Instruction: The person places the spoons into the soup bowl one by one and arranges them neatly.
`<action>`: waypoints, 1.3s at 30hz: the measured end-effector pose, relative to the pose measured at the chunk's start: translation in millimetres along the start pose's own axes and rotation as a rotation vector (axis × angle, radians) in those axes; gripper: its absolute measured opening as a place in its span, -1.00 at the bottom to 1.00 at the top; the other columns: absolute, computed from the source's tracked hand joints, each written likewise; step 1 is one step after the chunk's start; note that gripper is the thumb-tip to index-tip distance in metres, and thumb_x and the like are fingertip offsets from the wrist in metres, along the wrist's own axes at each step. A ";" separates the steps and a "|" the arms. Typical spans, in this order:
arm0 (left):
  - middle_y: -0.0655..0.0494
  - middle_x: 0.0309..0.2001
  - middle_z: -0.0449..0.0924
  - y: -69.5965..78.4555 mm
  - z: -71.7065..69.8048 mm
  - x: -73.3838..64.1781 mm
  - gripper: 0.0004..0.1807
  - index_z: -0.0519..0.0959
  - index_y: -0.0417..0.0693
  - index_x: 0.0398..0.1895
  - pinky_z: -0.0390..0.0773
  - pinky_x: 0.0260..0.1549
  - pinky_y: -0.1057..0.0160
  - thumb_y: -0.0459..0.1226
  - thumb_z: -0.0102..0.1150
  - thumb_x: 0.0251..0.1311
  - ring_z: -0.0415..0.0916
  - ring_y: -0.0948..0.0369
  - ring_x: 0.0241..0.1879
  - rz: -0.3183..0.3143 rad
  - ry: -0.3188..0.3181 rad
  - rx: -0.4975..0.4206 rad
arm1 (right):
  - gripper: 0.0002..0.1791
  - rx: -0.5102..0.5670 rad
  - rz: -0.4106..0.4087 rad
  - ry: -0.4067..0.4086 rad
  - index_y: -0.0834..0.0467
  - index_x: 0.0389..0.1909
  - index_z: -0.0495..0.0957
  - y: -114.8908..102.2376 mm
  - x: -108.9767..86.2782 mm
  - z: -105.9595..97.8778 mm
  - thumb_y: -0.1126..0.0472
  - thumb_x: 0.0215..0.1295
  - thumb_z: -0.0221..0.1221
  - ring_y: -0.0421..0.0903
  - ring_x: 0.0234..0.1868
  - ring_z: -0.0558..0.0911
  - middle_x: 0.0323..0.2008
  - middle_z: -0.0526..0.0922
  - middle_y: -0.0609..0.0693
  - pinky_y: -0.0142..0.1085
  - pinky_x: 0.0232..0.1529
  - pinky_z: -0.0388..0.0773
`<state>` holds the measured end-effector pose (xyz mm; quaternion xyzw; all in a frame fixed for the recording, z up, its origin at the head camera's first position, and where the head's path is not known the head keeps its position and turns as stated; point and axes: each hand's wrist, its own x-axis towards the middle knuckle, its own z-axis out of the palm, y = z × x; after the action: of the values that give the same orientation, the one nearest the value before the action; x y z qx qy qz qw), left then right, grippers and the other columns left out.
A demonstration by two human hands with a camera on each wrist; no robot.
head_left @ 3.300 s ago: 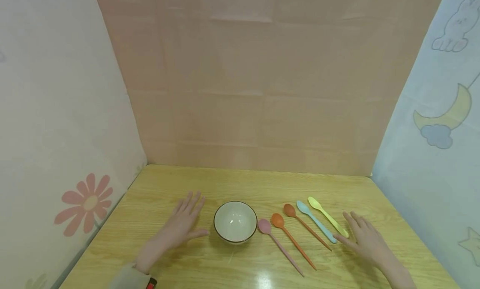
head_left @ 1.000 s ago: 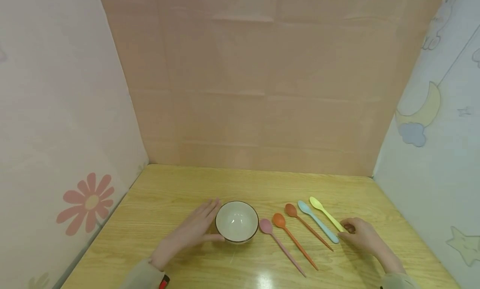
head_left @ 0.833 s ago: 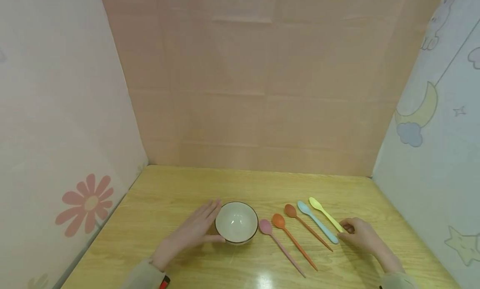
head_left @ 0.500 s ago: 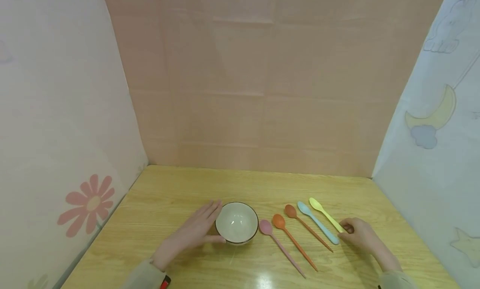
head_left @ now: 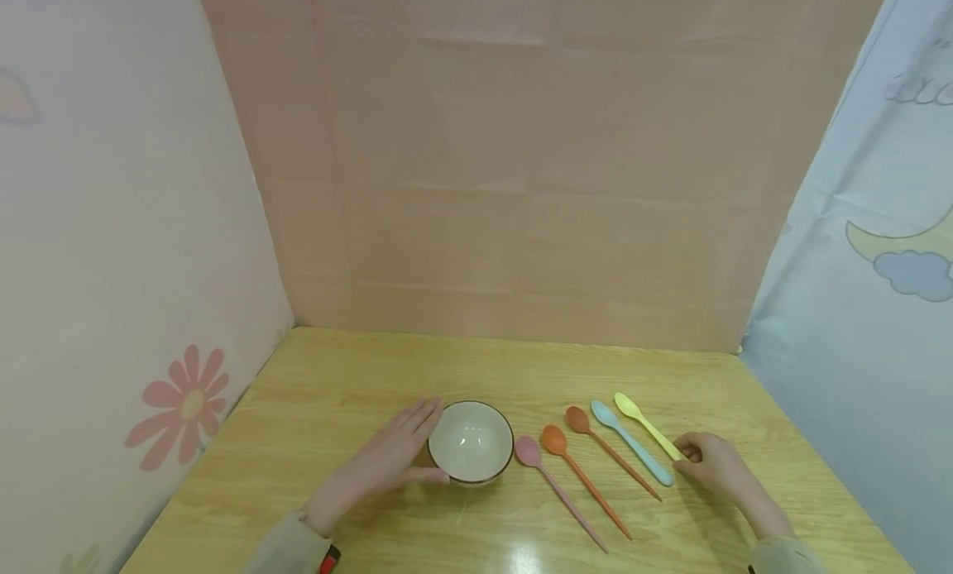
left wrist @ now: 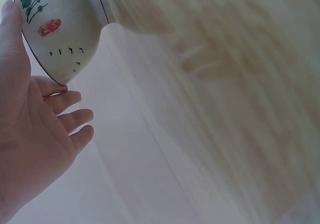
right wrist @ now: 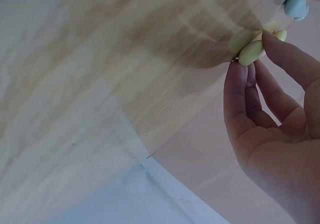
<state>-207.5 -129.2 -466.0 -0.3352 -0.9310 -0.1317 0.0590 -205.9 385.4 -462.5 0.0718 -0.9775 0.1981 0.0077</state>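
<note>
Against the left side of a cream bowl (head_left: pixel 471 443) with a dark rim rests my left hand (head_left: pixel 383 454). Its fingers are nearly straight and its thumb lies along the near side. The left wrist view shows the bowl's painted outer wall (left wrist: pixel 60 29) between thumb and fingertips. My right hand (head_left: pixel 716 465) pinches the handle end of a yellow spoon (head_left: pixel 648 421), which lies on the table. In the right wrist view, thumb and fingers meet on that yellow handle (right wrist: pixel 251 53).
Left of the yellow spoon lie a light blue spoon (head_left: pixel 633 443), a brown spoon (head_left: pixel 612 452), an orange spoon (head_left: pixel 586 480) and a pink spoon (head_left: pixel 558 493), handles toward the near right. Fabric walls (head_left: pixel 514 185) enclose the wooden table (head_left: pixel 387 359) at the back and sides.
Since the oldest frame, my left hand has moved right to the bowl, and my right hand has curled to pinch the yellow spoon's handle. Over the last second both hands stay nearly still.
</note>
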 end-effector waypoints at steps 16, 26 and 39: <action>-0.20 0.55 0.08 0.5 -1.0 2.5 0.17 0.06 -0.26 0.54 0.27 0.43 -0.19 0.38 0.09 0.11 0.08 -0.19 0.52 -0.005 -0.018 -0.016 | -0.67 0.004 0.052 0.009 0.42 -0.17 0.62 -1.6 -0.7 -3.1 0.28 0.10 0.37 -0.07 -0.29 0.62 -0.31 0.70 0.08 -0.33 -0.33 0.58; -0.22 0.54 0.08 1.0 -2.4 3.4 0.16 0.05 -0.27 0.54 0.27 0.43 -0.19 0.36 0.11 0.11 0.08 -0.19 0.52 -0.007 -0.028 -0.014 | -0.67 0.008 0.089 0.001 0.42 -0.16 0.62 -3.4 -0.1 -4.9 0.28 0.12 0.35 -0.07 -0.28 0.63 -0.31 0.70 0.08 -0.23 -0.30 0.60; -0.23 0.53 0.10 1.8 -2.6 3.4 0.16 0.09 -0.30 0.52 0.27 0.44 -0.18 0.35 0.13 0.10 0.10 -0.21 0.51 -0.004 -0.027 -0.011 | -0.66 0.007 0.084 -0.009 0.41 -0.17 0.63 -9.9 -1.6 -12.1 0.26 0.07 0.35 -0.10 -0.29 0.61 -0.31 0.70 0.05 -0.35 -0.35 0.55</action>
<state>-208.9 -126.6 -462.4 -0.3352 -0.9317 -0.1323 0.0442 -203.1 381.3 -447.6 0.0315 -0.9790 0.2015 -0.0051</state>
